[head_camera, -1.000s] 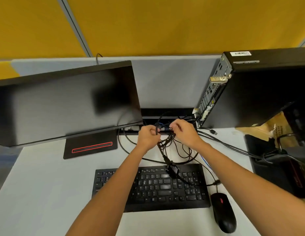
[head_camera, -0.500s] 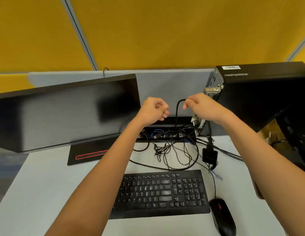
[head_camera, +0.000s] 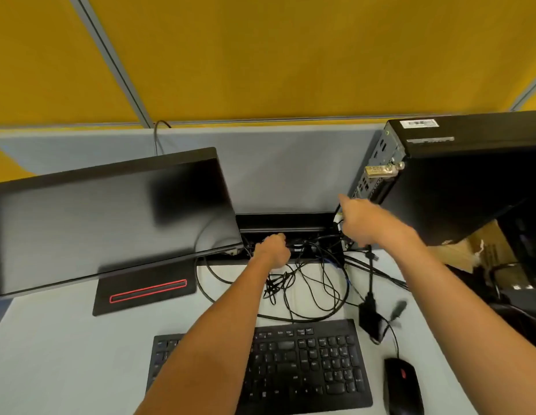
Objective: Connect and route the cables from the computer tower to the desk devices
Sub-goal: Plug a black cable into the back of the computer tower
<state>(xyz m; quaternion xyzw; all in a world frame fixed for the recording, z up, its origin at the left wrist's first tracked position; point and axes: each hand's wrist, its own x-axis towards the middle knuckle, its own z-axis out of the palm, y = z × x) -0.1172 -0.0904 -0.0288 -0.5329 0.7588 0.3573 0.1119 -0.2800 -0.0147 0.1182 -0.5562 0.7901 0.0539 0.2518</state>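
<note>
The black computer tower (head_camera: 458,181) stands at the right with its rear port panel (head_camera: 377,169) turned toward me. My right hand (head_camera: 362,223) is at the bottom of that panel and grips a black cable (head_camera: 370,274). The cable hangs down to a black adapter block (head_camera: 370,319) just above the desk. My left hand (head_camera: 272,250) is curled round cables at the edge of the black cable tray (head_camera: 284,224). A tangle of black cables (head_camera: 308,283) lies between the tray and the keyboard (head_camera: 305,363). The mouse (head_camera: 403,384) sits at the right.
A dark monitor (head_camera: 111,217) on a base with a red stripe (head_camera: 147,290) fills the left. Grey and yellow partition panels rise behind the desk. Cardboard (head_camera: 470,250) and more cables lie right of the tower.
Both hands have come down from chest height. The left dropped to the cable tray, the right moved right to the tower's rear panel. The hanging adapter block swung right with the cable.
</note>
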